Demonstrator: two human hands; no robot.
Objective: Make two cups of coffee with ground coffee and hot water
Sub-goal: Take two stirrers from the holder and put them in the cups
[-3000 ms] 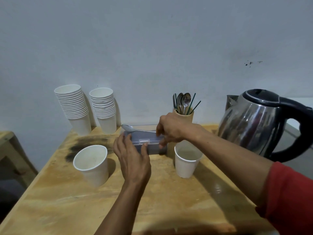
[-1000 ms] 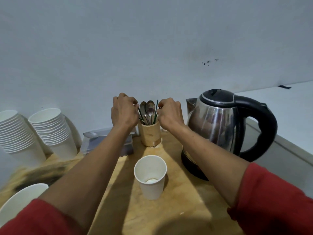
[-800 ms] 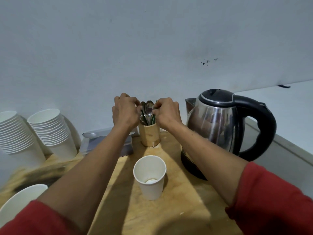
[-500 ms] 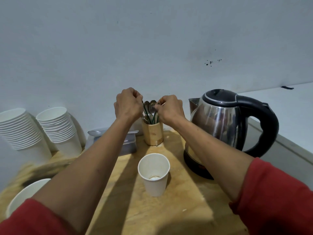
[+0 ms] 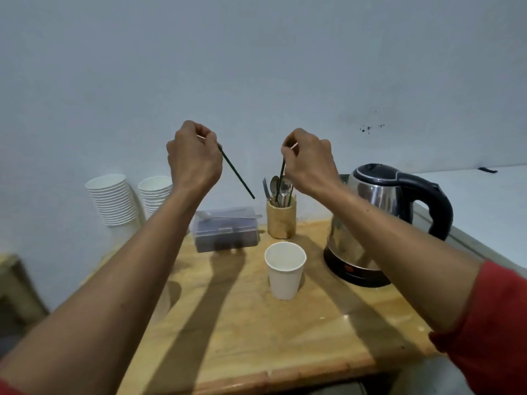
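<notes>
The second paper cup (image 5: 164, 297) near the table's left edge is almost wholly covered by the left forearm. The lower part of the right cup stack (image 5: 155, 192) is hidden behind the left wrist. The upper ends of both stirrers are buried in the curled fingers. What lies inside the upright cup (image 5: 285, 269) cannot be made out. The table's (image 5: 256, 352) near corners are cut off.

Grey wall (image 5: 256, 67), white counter (image 5: 484, 201), wooden stool (image 5: 17, 280)
</notes>
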